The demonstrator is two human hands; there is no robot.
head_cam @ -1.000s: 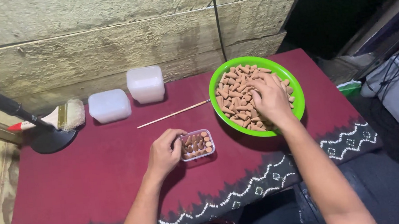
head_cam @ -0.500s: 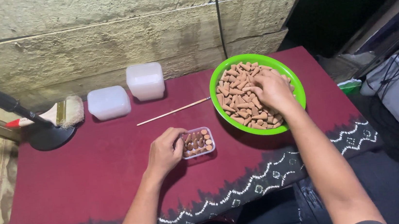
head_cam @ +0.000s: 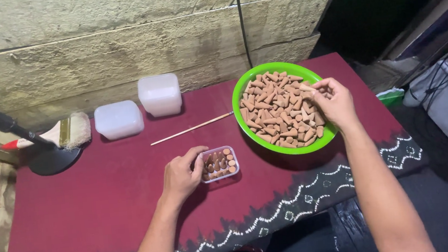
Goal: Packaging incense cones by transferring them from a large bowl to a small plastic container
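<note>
A rough stone wall (head_cam: 117,37) backs your desk (head_cam: 106,208), which is covered in a dark red cloth with a white patterned border. At centre frame your left hand (head_cam: 180,175) curls loosely around the side of a small clear box (head_cam: 219,164), steadying it; the box stands on the cloth and is already largely filled with upright brown cones. At the right, your right hand (head_cam: 334,100) hovers over the green bowl (head_cam: 281,109) heaped with loose cones (head_cam: 277,112), fingers pinched together; they seem to grip one or two cones, though I cannot tell for sure. You look to be at the picking step of packing. The next move calls for carrying the pinch across to the box and seating each cone upright in a remaining gap. Two lidded white tubs (head_cam: 140,108), a thin wooden stick (head_cam: 191,129) and a paintbrush (head_cam: 55,134) lie in the upper left.
</note>
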